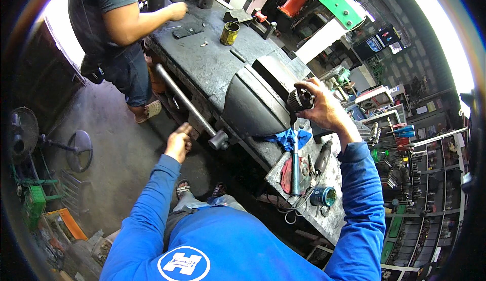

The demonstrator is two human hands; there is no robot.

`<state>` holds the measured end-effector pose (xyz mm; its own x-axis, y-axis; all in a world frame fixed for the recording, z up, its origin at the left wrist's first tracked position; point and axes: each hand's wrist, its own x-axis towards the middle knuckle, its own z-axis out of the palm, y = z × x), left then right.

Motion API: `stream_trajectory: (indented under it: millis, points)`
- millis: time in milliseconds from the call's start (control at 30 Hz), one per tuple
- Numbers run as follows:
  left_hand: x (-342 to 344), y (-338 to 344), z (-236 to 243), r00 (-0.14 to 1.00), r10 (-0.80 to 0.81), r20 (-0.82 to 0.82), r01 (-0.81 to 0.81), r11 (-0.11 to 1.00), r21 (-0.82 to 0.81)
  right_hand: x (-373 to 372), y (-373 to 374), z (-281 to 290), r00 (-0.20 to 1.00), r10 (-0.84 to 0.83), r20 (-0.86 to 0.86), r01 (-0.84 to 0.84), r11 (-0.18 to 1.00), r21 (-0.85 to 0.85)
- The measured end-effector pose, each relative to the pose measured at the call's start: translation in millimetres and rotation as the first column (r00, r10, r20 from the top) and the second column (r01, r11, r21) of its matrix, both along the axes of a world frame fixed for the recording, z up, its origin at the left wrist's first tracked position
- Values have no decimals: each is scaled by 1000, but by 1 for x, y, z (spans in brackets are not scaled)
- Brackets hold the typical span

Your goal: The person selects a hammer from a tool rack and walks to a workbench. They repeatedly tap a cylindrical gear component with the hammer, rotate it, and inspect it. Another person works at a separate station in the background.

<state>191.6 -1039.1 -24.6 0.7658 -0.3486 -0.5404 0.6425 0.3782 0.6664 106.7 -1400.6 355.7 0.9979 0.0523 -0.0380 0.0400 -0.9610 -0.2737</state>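
Person's R hand (326,110) is clamped on 1 toothed metal part (299,99), thumb & fingers round it, just beside the big dk vise (255,104); can't tell if part & vise touch. L hand (178,143) hangs nr the vise's bar (185,98), fingers curled, can't tell if on anything. 1 co-worker (119,23) stands at the bench (202,53).

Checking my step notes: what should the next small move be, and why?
Probably bring the gear in toward the jaws of the vise. The right hand holds it close by them, and the left hand is near the long handle, seemingly not gripping it. Whether gear and vise touch, I can't tell.
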Motion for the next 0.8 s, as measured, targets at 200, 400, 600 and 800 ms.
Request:
stream_trajectory:
  millis: [200,400,600,800]
  points:
    - [11,29,11,1000,25,-11,-24,992,125,1,-2,1,1000,-12,-4,12,999,53]
    - [-46,13,4,979,-202,18,195,960,202,-2,-2,-4,998,-55,29,52,996,75]
    - [-58,9,1,931,-346,114,292,897,333,-4,-4,-8,991,-127,49,125,991,53]
    - [-35,5,62,703,-223,676,-269,796,542,-15,-1,-20,963,-234,137,199,953,227]
